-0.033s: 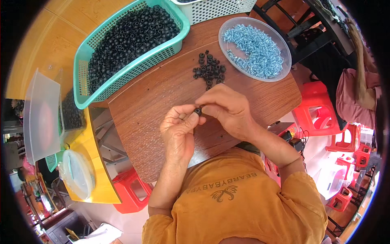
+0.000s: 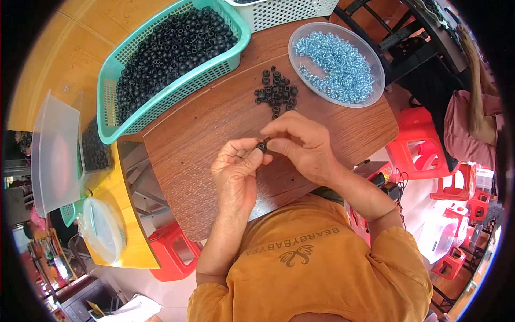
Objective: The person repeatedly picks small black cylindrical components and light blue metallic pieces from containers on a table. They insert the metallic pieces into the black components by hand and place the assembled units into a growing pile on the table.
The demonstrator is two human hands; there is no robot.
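Note:
My left hand [image 2: 237, 170] pinches a small black round part [image 2: 262, 146] between thumb and forefinger, a hole showing in its face. At the part's right edge, the thumb and forefinger of my right hand [image 2: 300, 147] close in. Whatever those fingertips hold is too small to make out. Both hands are just above a brown wooden table [image 2: 188, 177]. Beyond them lies a loose pile of similar small black parts [image 2: 276, 91]. To its right, a clear round tub [image 2: 292, 51] holds many tiny shiny pale-blue pieces [image 2: 343, 67].
A green mesh basket [image 2: 177, 80] full of black parts [image 2: 171, 56] stands at the far left, a white basket [image 2: 289, 15] behind. Left are a translucent bin [image 2: 56, 153] and a round lidded container [image 2: 102, 229]. Red stools [image 2: 421, 142] flank the table; another person's arm [image 2: 480, 115] shows at right.
My right hand's forefinger and thumb have shifted very slightly to the right, and the black part has moved a touch with them. Everything else stays the same.

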